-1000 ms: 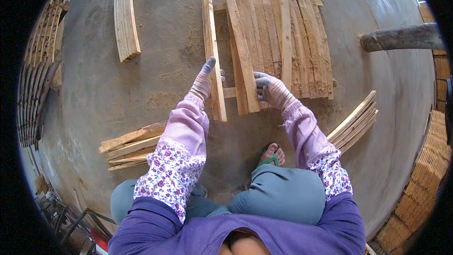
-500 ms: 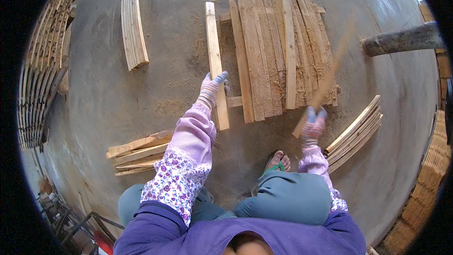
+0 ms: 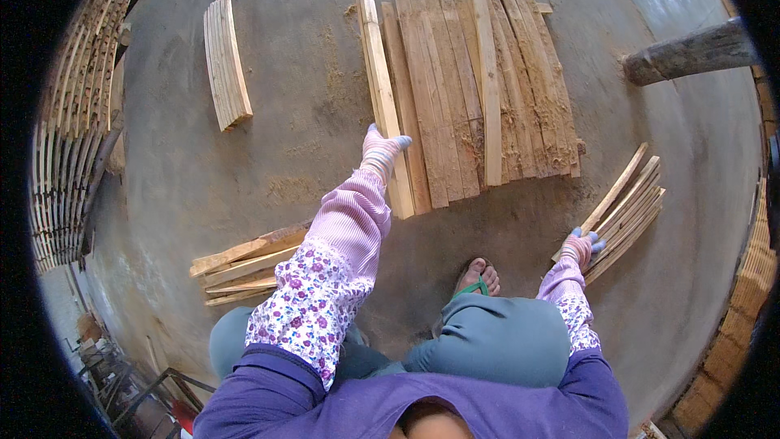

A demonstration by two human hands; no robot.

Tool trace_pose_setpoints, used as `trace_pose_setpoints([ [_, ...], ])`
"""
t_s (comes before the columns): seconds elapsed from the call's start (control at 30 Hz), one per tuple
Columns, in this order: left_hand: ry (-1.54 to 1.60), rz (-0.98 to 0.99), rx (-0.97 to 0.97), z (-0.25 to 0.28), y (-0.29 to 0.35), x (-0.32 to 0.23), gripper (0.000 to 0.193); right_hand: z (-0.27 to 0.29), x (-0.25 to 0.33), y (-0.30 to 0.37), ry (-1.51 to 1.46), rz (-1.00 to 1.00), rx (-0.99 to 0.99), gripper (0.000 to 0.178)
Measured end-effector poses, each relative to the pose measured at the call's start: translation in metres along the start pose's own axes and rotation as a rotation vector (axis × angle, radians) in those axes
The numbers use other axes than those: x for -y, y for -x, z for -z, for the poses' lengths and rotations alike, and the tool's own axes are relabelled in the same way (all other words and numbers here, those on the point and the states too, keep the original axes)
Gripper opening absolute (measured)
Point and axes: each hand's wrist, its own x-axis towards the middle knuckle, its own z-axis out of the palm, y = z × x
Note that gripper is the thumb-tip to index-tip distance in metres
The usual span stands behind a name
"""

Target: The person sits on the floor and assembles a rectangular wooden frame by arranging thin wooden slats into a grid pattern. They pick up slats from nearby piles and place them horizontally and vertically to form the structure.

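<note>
My left hand point(image 3: 383, 151), in a striped glove, is closed round a pale wooden strip point(image 3: 380, 73). That strip lies along the left side of a wide row of wooden strips point(image 3: 443, 97) dusted with sawdust. Over at the right, my gloved right hand point(image 3: 580, 249) grips the near part of another wooden strip point(image 3: 615, 183), at the left edge of a small stack of strips point(image 3: 638, 211). Its palm side is hidden. One loose strip point(image 3: 486, 73) lies on top of the wide row.
A neat bundle of strips point(image 3: 226, 65) lies at the far left, and a looser pile point(image 3: 248, 264) beside my left forearm. Tall stacks of slats point(image 3: 69, 130) line the left edge, and more stacked wood point(image 3: 735, 309) the right. A thick dark post point(image 3: 691, 55) rises at right.
My right hand has carried its strip rightward and down to the small right stack. My left hand has shifted its strip right, against the wide row.
</note>
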Motion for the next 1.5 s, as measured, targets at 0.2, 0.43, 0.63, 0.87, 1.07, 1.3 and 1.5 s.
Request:
trace_pose_setpoints([
  [0.2, 0.168, -0.006, 0.152, 0.009, 0.003, -0.012, 0.060, 0.032, 0.017, -0.010, -0.223, 0.050, -0.217, 0.078],
  [0.43, 0.678, 0.205, 0.603, 0.036, 0.017, -0.022, 0.047, 0.139, 0.168, 0.169, -1.005, 1.016, 0.851, 0.046],
  [0.63, 0.649, 0.181, 0.607, 0.019, 0.036, -0.036, 0.049, 0.138, 0.211, 0.251, -0.882, 1.056, 1.458, 0.066],
  [0.87, -0.045, -0.116, -0.042, 0.019, 0.015, -0.002, 0.087, 0.120, 0.177, 0.249, -0.878, 1.039, 0.852, 0.069],
  [1.07, -0.601, 0.067, 0.134, -0.011, 0.038, -0.037, 0.102, 0.125, 0.167, 0.231, -0.906, 0.956, 0.823, 0.069],
  [1.3, 0.268, -0.228, -0.026, 0.037, 0.002, -0.069, 0.061, 0.137, 0.168, 0.279, -0.777, 1.437, 0.856, 0.072],
  [1.5, -0.192, -0.016, 0.071, 0.144, 0.006, -0.140, 0.053, 0.149, 0.218, 0.228, -0.406, 1.474, 0.424, 0.067],
])
